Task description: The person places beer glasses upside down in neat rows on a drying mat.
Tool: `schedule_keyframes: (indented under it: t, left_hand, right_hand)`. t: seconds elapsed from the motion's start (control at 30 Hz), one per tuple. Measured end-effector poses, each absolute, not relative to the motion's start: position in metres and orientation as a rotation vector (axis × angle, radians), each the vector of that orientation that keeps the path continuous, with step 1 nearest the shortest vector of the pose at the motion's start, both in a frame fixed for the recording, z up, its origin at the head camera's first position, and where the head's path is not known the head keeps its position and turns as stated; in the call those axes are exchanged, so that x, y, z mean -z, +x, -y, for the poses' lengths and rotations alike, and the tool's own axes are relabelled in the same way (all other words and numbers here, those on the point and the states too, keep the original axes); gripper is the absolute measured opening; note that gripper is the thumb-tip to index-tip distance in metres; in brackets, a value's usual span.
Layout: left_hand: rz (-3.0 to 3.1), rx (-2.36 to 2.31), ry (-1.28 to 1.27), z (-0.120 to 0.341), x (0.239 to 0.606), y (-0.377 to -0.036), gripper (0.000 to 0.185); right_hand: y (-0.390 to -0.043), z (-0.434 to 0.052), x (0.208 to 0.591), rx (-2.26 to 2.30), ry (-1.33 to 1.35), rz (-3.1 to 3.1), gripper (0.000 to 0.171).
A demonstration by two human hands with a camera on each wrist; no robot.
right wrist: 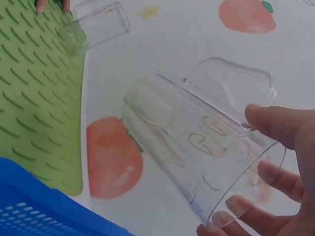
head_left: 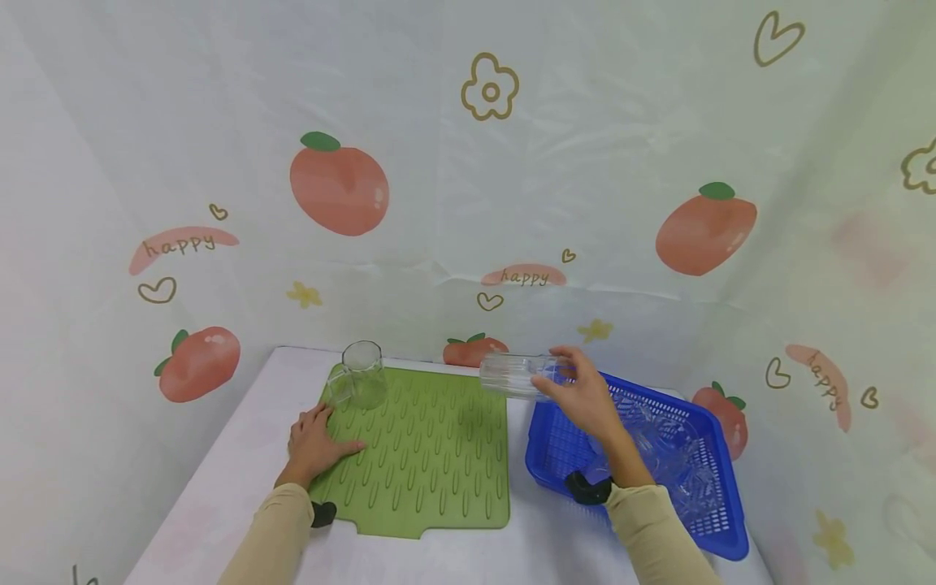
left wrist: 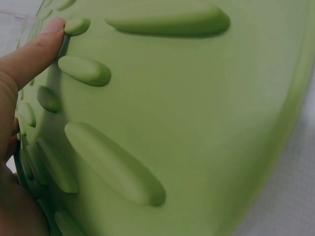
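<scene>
Glass mug [head_left: 515, 375] pinched by right fingers [right wrist: 275, 129] above glass-filled blue basket [head_left: 556, 455]; left fingers [head_left: 322, 422] flat.

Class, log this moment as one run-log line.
left hand: flat on mat | right hand: holds mug sideways, above basket | glass: on mat

I am seeing the glasses [head_left: 673, 463] in the blue basket [head_left: 720, 532] blurring into one clear heap, so I cannot count them. My right forearm is covering part of that basket, whose near corner is running off the right wrist view. The left hand [left wrist: 19, 123] is being cut by the left wrist frame's edge beside the green mat [left wrist: 197, 123].
</scene>
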State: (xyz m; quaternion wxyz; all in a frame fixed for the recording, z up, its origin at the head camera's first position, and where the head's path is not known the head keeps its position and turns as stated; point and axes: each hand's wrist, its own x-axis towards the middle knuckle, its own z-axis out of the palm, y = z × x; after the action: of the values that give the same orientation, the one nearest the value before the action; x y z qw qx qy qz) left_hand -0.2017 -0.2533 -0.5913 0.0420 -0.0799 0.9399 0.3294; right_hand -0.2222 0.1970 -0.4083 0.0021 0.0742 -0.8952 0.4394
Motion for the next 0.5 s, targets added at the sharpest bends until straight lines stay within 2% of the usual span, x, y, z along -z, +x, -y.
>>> schedule_keyframes:
  t: [0.5]
  left_hand:
    - [-2.894,-1.002,-0.230,0.253,0.589,-0.202,0.113]
  right_hand:
    - [-0.220,-0.172,0.421,-1.529,0.195,2.725,0.061]
